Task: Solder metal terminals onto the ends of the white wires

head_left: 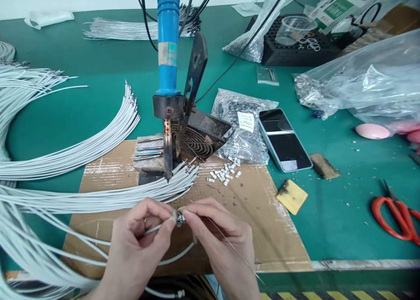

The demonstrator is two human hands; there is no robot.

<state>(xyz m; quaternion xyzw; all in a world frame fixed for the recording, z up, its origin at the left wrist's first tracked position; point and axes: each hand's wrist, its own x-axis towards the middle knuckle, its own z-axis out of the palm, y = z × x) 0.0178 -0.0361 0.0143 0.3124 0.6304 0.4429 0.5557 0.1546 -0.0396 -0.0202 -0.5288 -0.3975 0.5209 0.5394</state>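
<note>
My left hand (141, 241) pinches the end of a thin white wire (154, 228) between thumb and forefinger. My right hand (218, 234) meets it fingertip to fingertip, pinching a tiny metal connector (180, 218) at the wire's tip. A thin strand of solder wire (229, 243) also runs through my right fingers toward the lower right. Both hands hover over a cardboard sheet (262, 212). Just beyond them a blue-handled soldering iron (168, 72) stands upright in a holder, tip down.
Bundles of white wires (82, 151) curve across the left of the green table. Small white connectors (225, 173) lie loose on the cardboard. Beyond are a bag of parts (241, 125), a phone (284, 138), clear plastic bags (367, 85), yellow sponge (292, 196) and red scissors (395, 214).
</note>
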